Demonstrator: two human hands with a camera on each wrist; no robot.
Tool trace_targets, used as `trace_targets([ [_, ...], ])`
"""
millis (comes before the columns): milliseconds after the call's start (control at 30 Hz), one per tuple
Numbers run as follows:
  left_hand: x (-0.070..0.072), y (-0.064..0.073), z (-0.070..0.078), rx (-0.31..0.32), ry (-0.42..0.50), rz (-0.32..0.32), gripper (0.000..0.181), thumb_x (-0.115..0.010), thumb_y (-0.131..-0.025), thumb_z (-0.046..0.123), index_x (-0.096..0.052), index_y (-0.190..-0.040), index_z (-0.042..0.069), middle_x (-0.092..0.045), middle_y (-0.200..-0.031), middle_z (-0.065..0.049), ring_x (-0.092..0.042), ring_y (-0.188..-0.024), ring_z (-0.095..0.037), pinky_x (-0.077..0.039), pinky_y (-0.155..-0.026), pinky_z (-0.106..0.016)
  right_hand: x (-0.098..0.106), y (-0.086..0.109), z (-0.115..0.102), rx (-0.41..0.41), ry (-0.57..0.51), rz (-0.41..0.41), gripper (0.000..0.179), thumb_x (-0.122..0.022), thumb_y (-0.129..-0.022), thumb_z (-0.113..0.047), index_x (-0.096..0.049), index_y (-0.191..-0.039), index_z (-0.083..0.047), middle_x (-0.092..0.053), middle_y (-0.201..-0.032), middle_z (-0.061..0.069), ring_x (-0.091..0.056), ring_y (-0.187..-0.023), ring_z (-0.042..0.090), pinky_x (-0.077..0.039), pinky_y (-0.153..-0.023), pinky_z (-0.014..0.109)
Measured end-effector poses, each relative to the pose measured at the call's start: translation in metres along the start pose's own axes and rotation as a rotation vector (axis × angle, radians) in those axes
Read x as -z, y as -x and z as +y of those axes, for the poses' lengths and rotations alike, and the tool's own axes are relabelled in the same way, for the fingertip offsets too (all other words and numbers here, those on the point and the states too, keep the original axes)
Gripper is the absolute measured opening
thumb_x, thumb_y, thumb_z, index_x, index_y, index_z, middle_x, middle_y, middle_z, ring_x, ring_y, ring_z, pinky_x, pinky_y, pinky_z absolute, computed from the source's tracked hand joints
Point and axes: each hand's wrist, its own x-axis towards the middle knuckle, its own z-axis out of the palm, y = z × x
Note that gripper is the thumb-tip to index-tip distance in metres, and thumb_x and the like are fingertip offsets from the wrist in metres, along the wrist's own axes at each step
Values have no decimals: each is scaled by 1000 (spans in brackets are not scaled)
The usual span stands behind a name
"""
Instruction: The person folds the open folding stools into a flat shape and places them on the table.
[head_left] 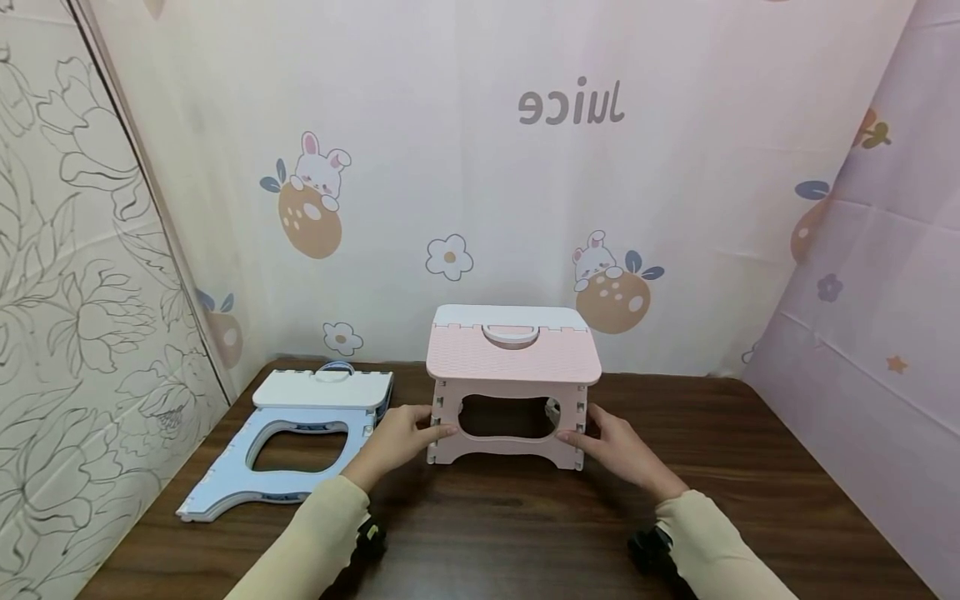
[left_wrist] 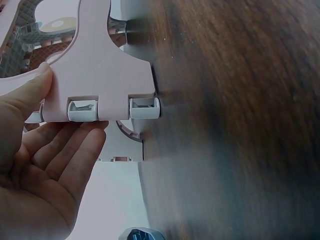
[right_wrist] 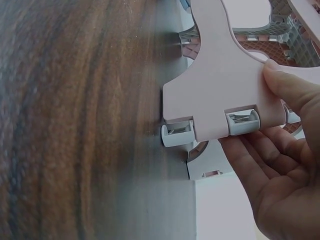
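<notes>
In the head view, at eight o'clock, a blue stool (head_left: 300, 482) is laid on the brown table (head_left: 510, 542). At nine, flowers (head_left: 108, 308) are drawn. At ten, a bunny (head_left: 318, 173) is printed. At one, "Juice" (head_left: 572, 105) is written backwards.

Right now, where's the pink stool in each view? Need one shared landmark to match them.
Head: just right of centre, lower half; stool stands upright between left hand and right hand.
Left wrist: upper left, cropped, turned sideways.
Right wrist: upper right, cropped, turned sideways.
Shared landmark: dark wood table, under the stool in head, filling the right side in left wrist and the left side in right wrist.
</notes>
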Motion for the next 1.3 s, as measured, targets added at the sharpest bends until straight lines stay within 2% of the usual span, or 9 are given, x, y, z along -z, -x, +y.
trace_targets([
  [167,-1,0,-1,-1,3,-1,54,-69,-92,50,-70,-124,7,-73,-107,-4,-63,-76,-8,-54,-71,-36,0,0,1,-3,-1,1,63,-69,-94,-47,-50,-137,-4,-66,-112,9,-64,-93,18,-54,-73,33],
  [433,0,0,0,14,5,0,56,-70,-92,50,-69,-126,6,-72,-113,-7,-65,-80,-7,-55,-77,-40,1,-1,0,-10,-11,-15,70,-69,-93,-48,-46,-142,-4,-65,-118,11,-65,-100,19,-55,-79,38],
  [867,2,0,0,6,25,-17,54,-70,-92,47,-69,-126,5,-73,-110,-8,-66,-74,-16,-53,-72,-38,3,-3,1,1,-11,-33,75,-69,-93,-47,-42,-147,-3,-63,-126,15,-64,-106,25,-55,-84,43],
  [1033,2,-1,0,1,15,-17,52,-70,-92,46,-70,-126,7,-73,-112,-7,-64,-76,-9,-53,-74,-37,4,-2,0,2,-8,-41,79,-68,-93,-49,-38,-150,-2,-61,-130,17,-63,-109,27,-54,-87,46],
  [1300,2,-1,1,-9,12,-23,51,-70,-93,46,-69,-126,7,-73,-112,-7,-66,-78,-11,-54,-74,-38,4,-2,2,7,2,-42,85,-67,-93,-52,-34,-153,-2,-57,-135,19,-61,-114,27,-52,-92,50],
])
